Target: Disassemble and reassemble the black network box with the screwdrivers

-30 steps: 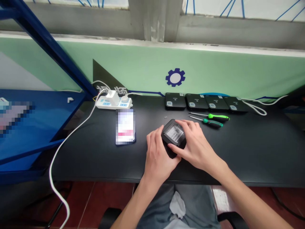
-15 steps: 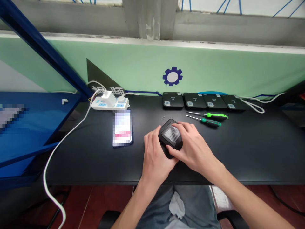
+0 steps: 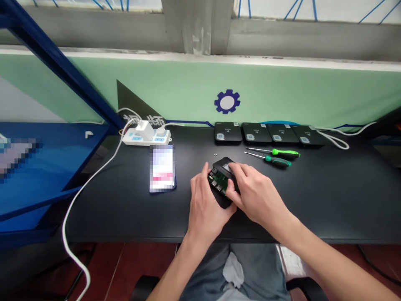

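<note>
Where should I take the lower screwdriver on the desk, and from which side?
Grip the lower screwdriver by its green-and-black handle, coming from the near right. It lies flat with the handle toward the right hand and the thin shaft pointing left. The other screwdriver lies just beyond it.

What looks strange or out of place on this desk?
The black device is open: its green circuit board shows between the left hand and the right hand. Tiny loose specks, probably screws, lie alone on the desk.
</note>
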The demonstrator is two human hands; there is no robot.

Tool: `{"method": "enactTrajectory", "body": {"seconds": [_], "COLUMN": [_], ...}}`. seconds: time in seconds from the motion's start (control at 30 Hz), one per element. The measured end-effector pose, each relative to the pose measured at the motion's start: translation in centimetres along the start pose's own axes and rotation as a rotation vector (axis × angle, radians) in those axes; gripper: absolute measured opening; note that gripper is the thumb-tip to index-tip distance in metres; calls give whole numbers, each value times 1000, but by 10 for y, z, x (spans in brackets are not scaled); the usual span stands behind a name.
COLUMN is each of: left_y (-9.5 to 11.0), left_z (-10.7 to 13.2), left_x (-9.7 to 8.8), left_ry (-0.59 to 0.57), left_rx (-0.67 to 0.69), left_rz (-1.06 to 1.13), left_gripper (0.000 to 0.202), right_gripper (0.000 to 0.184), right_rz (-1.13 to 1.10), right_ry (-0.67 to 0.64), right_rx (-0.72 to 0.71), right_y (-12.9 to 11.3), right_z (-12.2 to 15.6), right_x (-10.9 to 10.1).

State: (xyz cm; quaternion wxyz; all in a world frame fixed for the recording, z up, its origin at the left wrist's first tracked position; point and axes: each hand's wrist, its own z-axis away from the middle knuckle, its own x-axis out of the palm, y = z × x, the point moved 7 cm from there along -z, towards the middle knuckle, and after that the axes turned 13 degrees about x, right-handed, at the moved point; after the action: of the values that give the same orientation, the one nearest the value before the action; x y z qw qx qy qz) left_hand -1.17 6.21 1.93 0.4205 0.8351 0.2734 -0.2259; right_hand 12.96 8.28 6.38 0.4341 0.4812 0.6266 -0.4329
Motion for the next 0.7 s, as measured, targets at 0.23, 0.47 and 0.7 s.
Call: {"method": "enactTrajectory", "body": {"seconds": [0.23, 0.47, 0.7], "left_y": [-2, -4, -3], "left_z": [1, 2, 2], "left_x": [1, 2, -1], "left_ry": [0, -17, -52], "left_rx": [3, -18, -24], "left_rz": [-6, 7, -5], "left_gripper": [120, 124, 121], "right_gripper": [29, 28, 32], "right_rz": [142, 166, -30], "right_ry": [70, 98, 354], "right_rx": [-32, -68, -39], "right_y": [1, 0, 13], "right_z": [1, 7, 19], "right_x": [2, -4, -64]}}
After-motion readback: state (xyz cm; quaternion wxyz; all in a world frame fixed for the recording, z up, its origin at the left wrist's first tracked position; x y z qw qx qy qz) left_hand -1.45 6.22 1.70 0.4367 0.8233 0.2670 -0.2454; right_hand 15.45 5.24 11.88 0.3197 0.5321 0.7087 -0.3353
